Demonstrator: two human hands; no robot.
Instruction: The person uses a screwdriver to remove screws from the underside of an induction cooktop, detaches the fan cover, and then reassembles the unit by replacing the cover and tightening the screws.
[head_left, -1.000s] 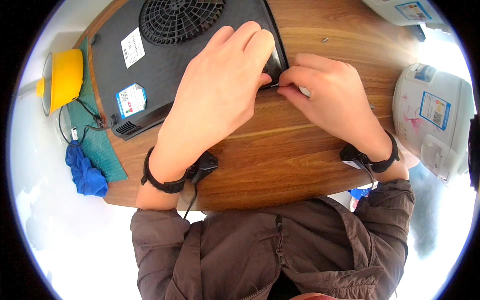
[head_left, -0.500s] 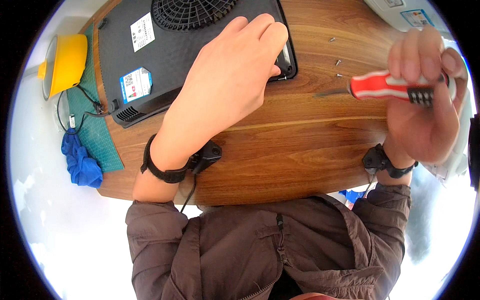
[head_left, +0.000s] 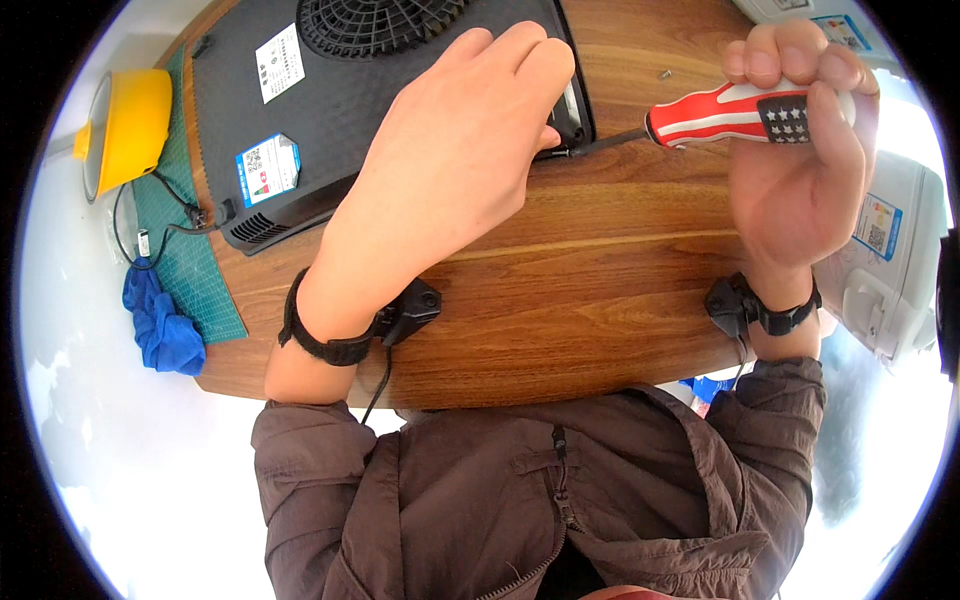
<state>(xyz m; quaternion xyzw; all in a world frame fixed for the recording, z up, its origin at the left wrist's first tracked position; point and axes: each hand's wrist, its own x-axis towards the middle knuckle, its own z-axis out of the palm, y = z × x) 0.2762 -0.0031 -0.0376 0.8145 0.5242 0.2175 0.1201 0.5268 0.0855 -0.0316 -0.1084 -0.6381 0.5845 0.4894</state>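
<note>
An induction cooker, black with a round fan grille, lies upside down at the far left of the table. My left hand is closed at its right edge, the thumb tip showing by the near right corner; the undersides of the fingers are hidden. A screwdriver with a red, white and dark star-patterned handle lies in the closed fingers of my right hand. Its shaft points left, and the tip meets the side of the cooker near a small screw beside my left thumb.
A loose screw rests on the wooden table. At left are a yellow pot, a green cutting mat, a blue cloth and a black cable. A white appliance stands at right.
My right hand has moved left with the screwdriver, bringing its tip from over the table to the cooker's side. My left hand has stayed nearly still, and the cooker has shifted slightly left.
</note>
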